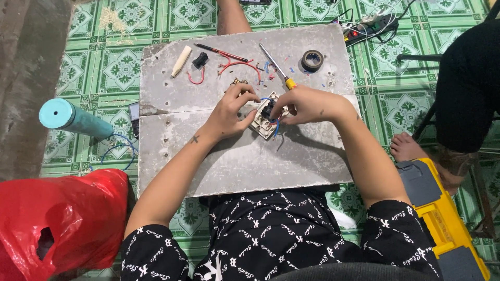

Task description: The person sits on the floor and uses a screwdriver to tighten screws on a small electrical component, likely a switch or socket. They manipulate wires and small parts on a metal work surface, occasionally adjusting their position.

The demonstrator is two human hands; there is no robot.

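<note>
Wiring the small beige plastic switch plate [266,122] at the middle of my grey slab worktop [245,161].
My left hand [232,112] pinches its edge; my right hand [307,104] grips the blue wire on it. Next, I judge, comes the yellow-handled screwdriver [278,70] just beyond the plate.

Two hands [232,112] [307,104], one screwdriver [278,70], one tape roll [312,60], one red bag [57,218].
</note>
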